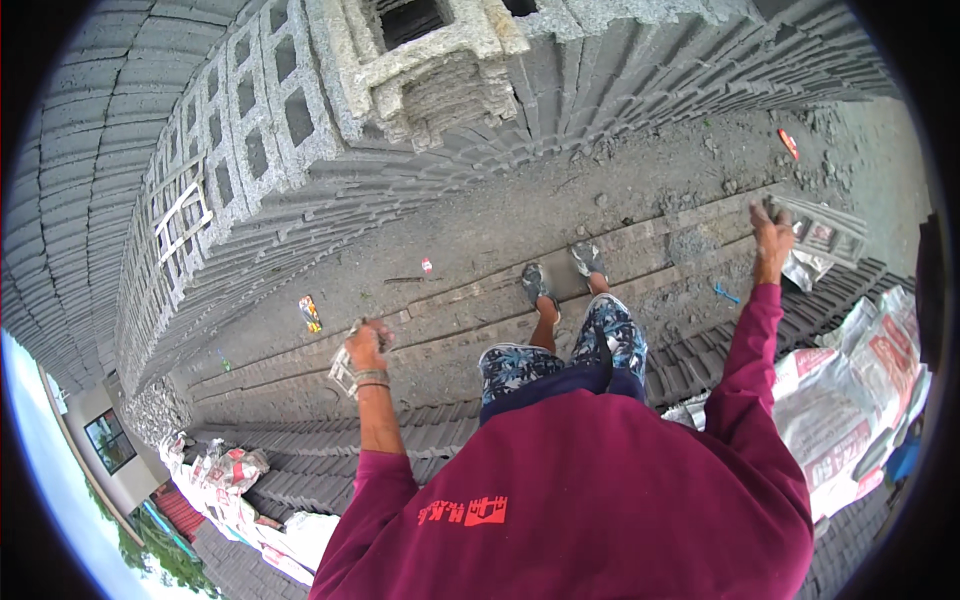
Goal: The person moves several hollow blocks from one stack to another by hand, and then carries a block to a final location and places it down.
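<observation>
Gripping a crumpled paper scrap (pixel 345 372), the left hand (pixel 366 346) is closed; the right hand (pixel 771 228) clasps a grey block (pixel 822 228).

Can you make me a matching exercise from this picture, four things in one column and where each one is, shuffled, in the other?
Things:
1. left hand
2. right hand
3. red scrap
4. sandalled feet

Places:
A. on the dirt strip at the far right, close to the block wall
B. closed on a crumpled piece of paper
C. standing on a row of flat blocks on the ground
D. gripping the edge of a grey concrete block on top of a stack

Pairs: 1-B, 2-D, 3-A, 4-C
</observation>
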`<state>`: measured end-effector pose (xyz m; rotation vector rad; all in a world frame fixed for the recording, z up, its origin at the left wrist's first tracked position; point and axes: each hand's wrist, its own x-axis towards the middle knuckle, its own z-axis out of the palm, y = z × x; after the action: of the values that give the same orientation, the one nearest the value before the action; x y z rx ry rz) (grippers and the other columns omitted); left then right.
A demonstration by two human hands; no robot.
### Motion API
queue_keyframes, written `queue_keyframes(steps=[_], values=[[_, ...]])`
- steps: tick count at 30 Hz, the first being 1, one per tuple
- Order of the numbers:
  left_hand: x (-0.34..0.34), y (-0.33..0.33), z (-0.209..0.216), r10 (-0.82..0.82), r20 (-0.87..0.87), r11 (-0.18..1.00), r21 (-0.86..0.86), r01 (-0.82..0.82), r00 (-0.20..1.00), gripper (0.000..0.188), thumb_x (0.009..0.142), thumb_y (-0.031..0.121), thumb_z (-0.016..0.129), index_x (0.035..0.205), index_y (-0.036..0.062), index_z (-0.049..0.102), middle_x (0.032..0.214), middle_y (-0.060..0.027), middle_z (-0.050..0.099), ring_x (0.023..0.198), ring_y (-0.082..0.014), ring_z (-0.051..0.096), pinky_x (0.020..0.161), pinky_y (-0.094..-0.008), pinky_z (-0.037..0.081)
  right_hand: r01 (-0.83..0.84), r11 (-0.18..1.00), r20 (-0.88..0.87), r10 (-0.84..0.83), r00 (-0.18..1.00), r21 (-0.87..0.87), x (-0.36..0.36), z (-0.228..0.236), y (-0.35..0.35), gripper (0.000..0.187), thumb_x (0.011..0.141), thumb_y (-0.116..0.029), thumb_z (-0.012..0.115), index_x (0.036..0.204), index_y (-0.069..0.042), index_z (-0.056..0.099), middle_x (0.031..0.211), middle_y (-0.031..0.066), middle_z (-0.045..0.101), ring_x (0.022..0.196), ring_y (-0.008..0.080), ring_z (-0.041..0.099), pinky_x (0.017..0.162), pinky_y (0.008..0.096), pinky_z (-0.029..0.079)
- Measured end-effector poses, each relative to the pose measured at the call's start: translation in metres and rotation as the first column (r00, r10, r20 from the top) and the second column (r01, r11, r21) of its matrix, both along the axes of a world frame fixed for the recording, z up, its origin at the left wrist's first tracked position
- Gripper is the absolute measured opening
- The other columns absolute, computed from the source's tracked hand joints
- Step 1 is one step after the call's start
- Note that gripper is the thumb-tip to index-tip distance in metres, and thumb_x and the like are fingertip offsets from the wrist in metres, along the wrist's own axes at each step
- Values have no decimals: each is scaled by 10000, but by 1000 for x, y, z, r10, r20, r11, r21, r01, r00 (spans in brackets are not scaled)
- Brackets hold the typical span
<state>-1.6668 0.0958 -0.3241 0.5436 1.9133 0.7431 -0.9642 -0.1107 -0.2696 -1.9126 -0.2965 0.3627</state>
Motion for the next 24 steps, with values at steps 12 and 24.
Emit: queue_keyframes(steps=[12,24], values=[[165,13,20,-180,455,983,43,181,872,150,826,47,686,940,-39,640,749,-82,602,675,-221,606,629,-358,560,-167,925,-722,372,583,342,-182,-48,57,308,759,-45,801,991,10,606,823,69,668,618,158,640,617,290,565],[-40,0,48,66,110,986,143,-81,992,142,798,78,696,891,-14,641,690,-64,602,567,-174,581,503,-319,499,-6,993,-291,-28,956,-114,-12,20,-26,265,781,-179,784,859,-11,595,683,31,594,563,119,566,528,248,440]])
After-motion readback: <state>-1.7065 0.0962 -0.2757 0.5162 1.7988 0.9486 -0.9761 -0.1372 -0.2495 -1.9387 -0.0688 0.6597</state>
